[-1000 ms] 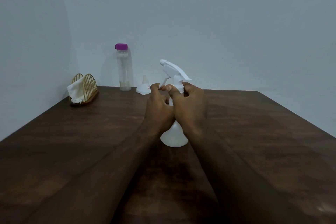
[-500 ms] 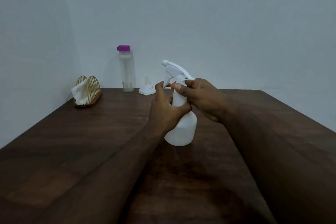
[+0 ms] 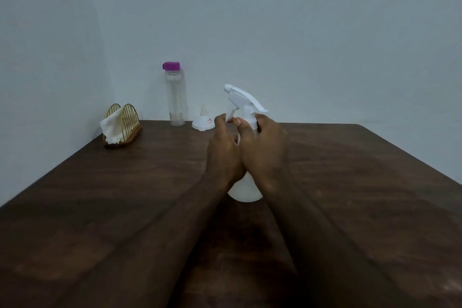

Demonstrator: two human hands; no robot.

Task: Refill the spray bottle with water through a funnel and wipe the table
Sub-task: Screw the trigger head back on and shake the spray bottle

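A white spray bottle (image 3: 245,190) stands upright in the middle of the dark wooden table (image 3: 125,195). My left hand (image 3: 223,155) grips its body from the left. My right hand (image 3: 262,150) grips the neck collar just under the white trigger head (image 3: 243,99). Both hands hide most of the bottle; only its rounded base and the head show. A white funnel (image 3: 203,121) sits upside down at the table's back edge. Beside it stands a clear water bottle (image 3: 175,97) with a purple cap.
A gold wire holder (image 3: 123,122) with a white cloth or napkin (image 3: 111,129) in it sits at the back left near the wall corner. Walls close off the table's back and left sides. The table's right edge runs diagonally at the right.
My right hand has swung back in from the right and again wraps the neck collar from behind. The left hand keeps its hold on the bottle, which stays in place.
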